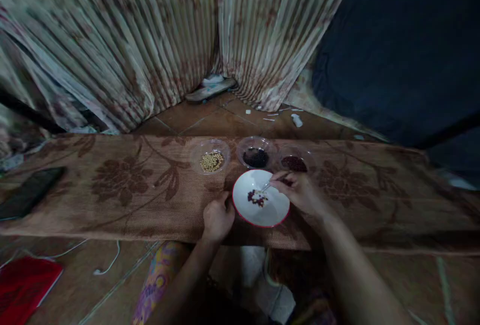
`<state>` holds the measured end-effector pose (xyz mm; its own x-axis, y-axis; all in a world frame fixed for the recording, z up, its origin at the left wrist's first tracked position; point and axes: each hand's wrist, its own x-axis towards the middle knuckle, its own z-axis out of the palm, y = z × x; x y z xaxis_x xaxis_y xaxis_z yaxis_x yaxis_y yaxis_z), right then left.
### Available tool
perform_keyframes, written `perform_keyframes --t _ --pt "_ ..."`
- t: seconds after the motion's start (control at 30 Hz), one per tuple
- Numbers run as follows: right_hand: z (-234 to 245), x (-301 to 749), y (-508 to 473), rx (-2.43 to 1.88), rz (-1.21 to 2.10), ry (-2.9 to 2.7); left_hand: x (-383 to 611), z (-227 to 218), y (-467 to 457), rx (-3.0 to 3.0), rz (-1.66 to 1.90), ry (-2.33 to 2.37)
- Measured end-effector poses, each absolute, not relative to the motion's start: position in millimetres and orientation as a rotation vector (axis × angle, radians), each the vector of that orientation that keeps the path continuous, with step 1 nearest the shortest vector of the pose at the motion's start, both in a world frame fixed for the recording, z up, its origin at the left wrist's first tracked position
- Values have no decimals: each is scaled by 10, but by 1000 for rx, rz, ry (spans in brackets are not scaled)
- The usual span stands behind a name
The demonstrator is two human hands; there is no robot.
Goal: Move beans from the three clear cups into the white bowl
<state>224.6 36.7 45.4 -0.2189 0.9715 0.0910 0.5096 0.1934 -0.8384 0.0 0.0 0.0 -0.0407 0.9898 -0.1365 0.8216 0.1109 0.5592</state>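
A white bowl with a red rim stands near the front of the cloth-covered table, with a small heap of mixed dark red and pale beans in it. My left hand is closed at the bowl's left rim; its fingertips are partly hidden. Over the bowl's right side, my right hand pinches a thin metal utensil, its tip down by the beans. Behind the bowl are three clear plastic bowls: one with yellowish soybeans, one with black beans, one with dark red beans.
A dark phone lies at the table's left end. The brown flowered tablecloth covers a long, narrow table. Striped curtains hang behind it. White scraps lie on the tiled floor beyond; a red item and white cable are lower left.
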Motion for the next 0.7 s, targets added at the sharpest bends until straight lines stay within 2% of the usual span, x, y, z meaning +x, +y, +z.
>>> perform_keyframes --t 0.7 --pt "457 2266 355 -1421 885 -1861 52 49 -22 1751 469 1898"
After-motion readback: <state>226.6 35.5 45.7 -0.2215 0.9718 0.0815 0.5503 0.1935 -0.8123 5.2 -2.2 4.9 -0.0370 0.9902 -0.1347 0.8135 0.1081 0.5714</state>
